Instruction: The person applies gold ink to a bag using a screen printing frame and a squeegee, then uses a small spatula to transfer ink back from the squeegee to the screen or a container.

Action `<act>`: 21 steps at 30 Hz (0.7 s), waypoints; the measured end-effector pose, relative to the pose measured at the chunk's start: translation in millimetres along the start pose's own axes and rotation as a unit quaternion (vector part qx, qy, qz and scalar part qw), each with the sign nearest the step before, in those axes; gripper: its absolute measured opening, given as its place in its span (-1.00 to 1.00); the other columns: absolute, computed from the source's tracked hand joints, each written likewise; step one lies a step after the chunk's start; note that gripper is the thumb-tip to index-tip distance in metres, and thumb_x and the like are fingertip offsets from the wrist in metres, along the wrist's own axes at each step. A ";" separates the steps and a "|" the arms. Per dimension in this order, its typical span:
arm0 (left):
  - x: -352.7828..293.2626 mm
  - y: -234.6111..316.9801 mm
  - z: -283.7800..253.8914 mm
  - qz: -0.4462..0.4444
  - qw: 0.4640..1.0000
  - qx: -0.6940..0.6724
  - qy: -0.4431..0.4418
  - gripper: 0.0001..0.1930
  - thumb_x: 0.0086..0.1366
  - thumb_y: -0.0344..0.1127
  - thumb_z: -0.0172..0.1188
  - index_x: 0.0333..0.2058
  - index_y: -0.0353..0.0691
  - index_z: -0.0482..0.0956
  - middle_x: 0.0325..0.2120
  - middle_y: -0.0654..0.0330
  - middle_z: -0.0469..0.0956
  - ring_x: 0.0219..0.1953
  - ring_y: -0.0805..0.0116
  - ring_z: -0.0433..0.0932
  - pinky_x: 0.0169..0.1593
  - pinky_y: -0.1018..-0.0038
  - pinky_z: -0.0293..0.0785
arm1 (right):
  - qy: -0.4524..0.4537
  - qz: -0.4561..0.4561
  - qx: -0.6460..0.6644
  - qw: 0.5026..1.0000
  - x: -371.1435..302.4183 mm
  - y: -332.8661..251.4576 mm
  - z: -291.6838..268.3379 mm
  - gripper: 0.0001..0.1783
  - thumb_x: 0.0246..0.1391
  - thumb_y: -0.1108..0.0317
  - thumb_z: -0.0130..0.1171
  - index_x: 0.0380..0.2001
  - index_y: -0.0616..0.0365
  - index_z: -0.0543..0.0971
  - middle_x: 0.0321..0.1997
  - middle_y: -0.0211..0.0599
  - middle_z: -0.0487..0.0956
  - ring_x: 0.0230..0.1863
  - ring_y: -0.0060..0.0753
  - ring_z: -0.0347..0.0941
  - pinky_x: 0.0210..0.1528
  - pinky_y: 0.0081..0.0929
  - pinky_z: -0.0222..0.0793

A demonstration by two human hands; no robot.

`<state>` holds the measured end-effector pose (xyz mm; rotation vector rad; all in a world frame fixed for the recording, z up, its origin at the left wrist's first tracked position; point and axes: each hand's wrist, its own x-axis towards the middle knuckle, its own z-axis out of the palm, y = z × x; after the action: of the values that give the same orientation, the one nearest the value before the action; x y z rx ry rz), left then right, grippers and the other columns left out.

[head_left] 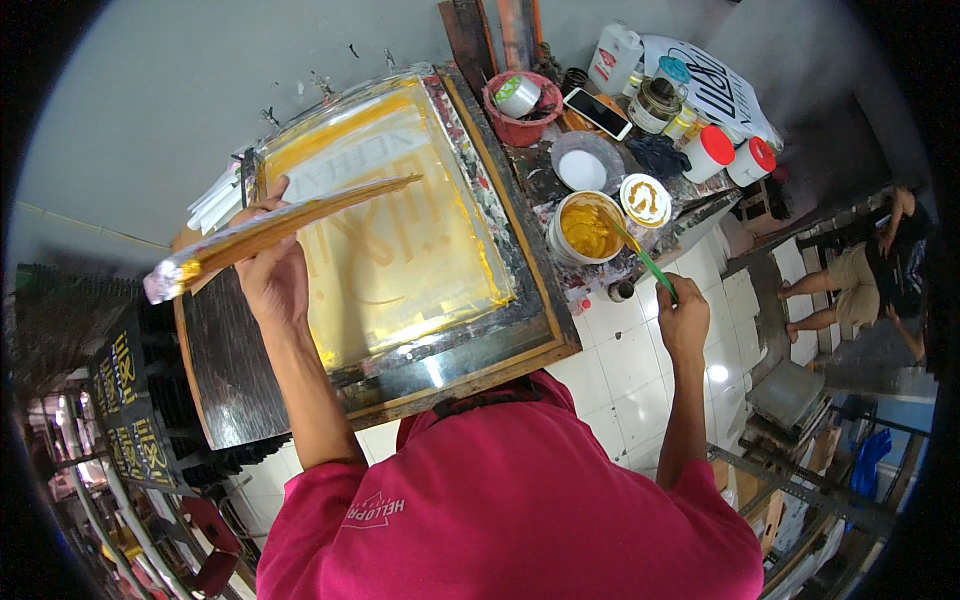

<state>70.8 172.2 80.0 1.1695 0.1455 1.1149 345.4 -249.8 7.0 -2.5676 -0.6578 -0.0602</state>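
Note:
My left hand (275, 280) is closed round a long squeegee (290, 222) smeared with yellow ink, raised and tilted over the screen-printing frame (395, 285). Yellow ink coats much of the mesh, and large letter shapes show through it. Off to the right, my right hand (684, 318) grips the green handle of a spatula (652, 268). The spatula's ink-covered end reaches into a white tub (559, 248) of yellow ink. Right beside the tub lies its white lid (646, 201), with ink smears on it.
A side bench carries a pink bucket (521, 128), a phone (597, 113), a glass jar (655, 106), red-lidded tubs (708, 153) and a white jug (615, 60). Printed dark fabric (125, 385) hangs at left. Another person (870, 270) is at far right.

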 end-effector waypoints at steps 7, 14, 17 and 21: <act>-4.1 -32.8 -6.6 0.045 0.981 0.107 -0.153 -0.74 0.27 -0.16 0.25 -0.15 -0.11 0.52 -0.07 0.07 0.53 0.30 -0.14 0.26 0.37 -0.07 0.09 | -0.112 0.137 0.259 0.950 -1.7 9.7 6.2 -0.76 0.13 0.29 0.21 -0.23 0.24 0.63 -0.48 -0.31 0.61 -0.55 -0.51 0.48 -0.48 -0.49 0.38; -17.4 -46.2 1.6 0.061 0.982 0.050 -0.174 -0.77 0.25 -0.30 0.20 -0.19 -0.30 0.50 -0.11 -0.07 0.53 0.26 -0.13 0.31 0.36 0.04 0.13 | -0.216 0.117 0.458 0.854 3.1 -80.2 20.6 -0.68 0.23 0.17 0.17 -0.25 0.25 0.63 -0.50 -0.37 0.59 -0.61 -0.63 0.42 -0.60 -0.65 0.27; -19.2 -47.0 -8.0 0.092 0.974 0.050 -0.202 -0.68 0.31 -0.14 0.15 -0.15 -0.29 0.49 -0.08 -0.12 0.50 0.28 -0.22 0.27 0.36 -0.11 0.06 | -0.247 0.104 0.476 0.838 9.5 -113.6 39.8 -0.64 0.25 0.13 0.14 -0.22 0.27 0.63 -0.56 -0.39 0.54 -0.67 -0.67 0.35 -0.66 -0.68 0.20; -24.1 -36.5 -16.9 0.117 0.971 0.071 -0.198 -0.65 0.35 -0.08 0.11 -0.14 -0.28 0.48 -0.07 -0.15 0.49 0.28 -0.29 0.25 0.36 -0.19 0.03 | -0.268 0.088 0.467 0.838 19.5 -136.2 53.3 -0.60 0.26 0.09 0.12 -0.22 0.27 0.63 -0.60 -0.43 0.50 -0.70 -0.75 0.27 -0.70 -0.71 0.11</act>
<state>71.2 166.6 33.4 1.5435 -0.2306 1.0641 295.5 -111.9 23.8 -1.6387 -0.4544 0.8589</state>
